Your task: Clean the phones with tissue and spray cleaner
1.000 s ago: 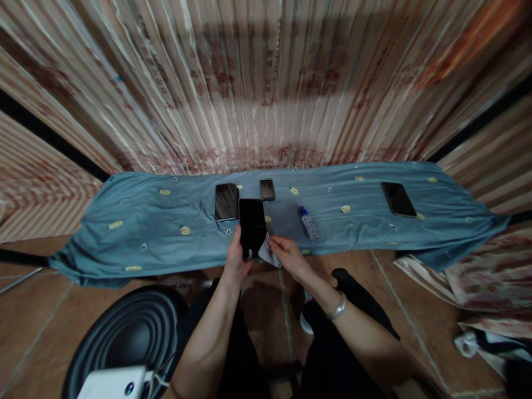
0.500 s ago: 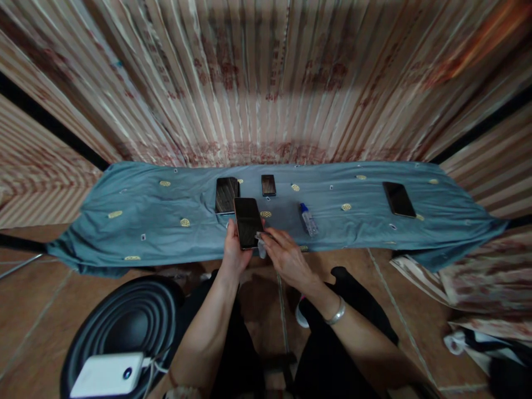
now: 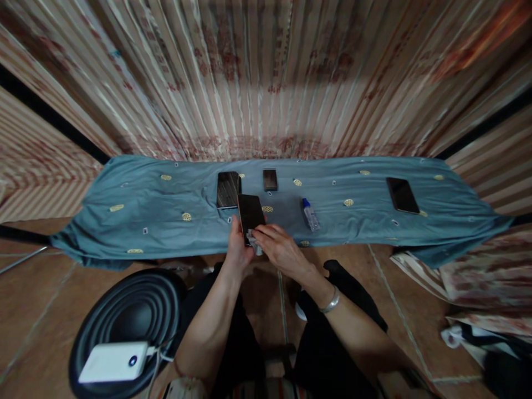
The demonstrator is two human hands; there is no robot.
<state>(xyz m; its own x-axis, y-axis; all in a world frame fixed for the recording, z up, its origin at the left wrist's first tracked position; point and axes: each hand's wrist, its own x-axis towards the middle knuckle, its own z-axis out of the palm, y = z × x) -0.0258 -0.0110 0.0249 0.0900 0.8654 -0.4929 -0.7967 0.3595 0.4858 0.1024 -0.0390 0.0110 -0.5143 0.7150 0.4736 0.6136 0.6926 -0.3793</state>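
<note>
Four dark phones show: three lie on the blue cloth, and one phone is clasped in the left hand over the cloth's near edge. The right hand has its fingers pinched on a white wipe against that phone. One spray bottle lies right of it, with bare cloth beyond.

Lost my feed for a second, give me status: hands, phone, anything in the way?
Left hand grips the phone. Right hand presses a small cloth on its lower end. Spray bottle lies apart to the right, nothing blocking.
</note>
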